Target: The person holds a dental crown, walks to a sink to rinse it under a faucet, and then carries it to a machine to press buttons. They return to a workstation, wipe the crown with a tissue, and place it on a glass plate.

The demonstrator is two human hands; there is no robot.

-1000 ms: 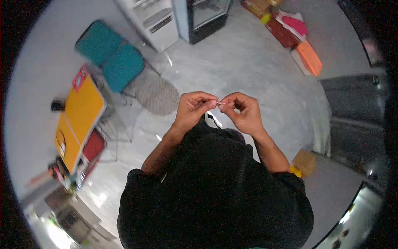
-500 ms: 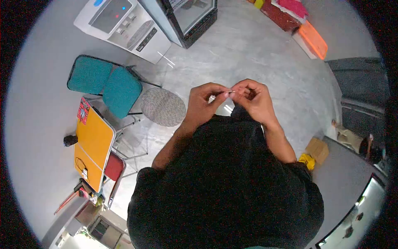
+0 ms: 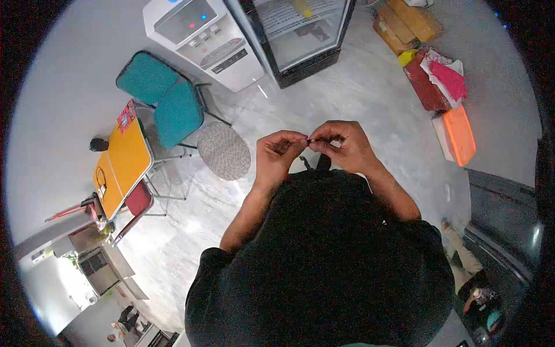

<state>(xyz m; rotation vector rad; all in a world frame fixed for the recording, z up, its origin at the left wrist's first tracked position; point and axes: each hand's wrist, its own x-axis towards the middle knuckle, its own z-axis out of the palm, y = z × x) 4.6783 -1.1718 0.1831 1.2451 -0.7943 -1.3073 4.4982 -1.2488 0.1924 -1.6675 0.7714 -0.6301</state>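
In front of my black shirt (image 3: 318, 248), both hands meet fingertip to fingertip above the floor. My left hand (image 3: 276, 157) is closed in a pinch, thumb against forefinger. Opposite it, my right hand (image 3: 345, 147) pinches the same way. A tiny dark thing (image 3: 309, 141) shows between the two sets of fingertips; I cannot tell what it is. Just below the fingers, a dark strap-like piece (image 3: 305, 163) sticks up near the shirt's upper edge.
To the left stand a teal folding chair (image 3: 178, 113), a yellow folding table (image 3: 128, 156) and a round woven mat (image 3: 224, 150). Ahead are a water dispenser (image 3: 231, 69) and a glass-door fridge (image 3: 306, 72). An orange-lidded box (image 3: 461, 136) lies right; another person (image 3: 480, 295) is at lower right.
The view has turned toward the right, bringing cardboard boxes and other people into sight. Both hands stay pinched together; the thing between them now looks dark rather than pale.
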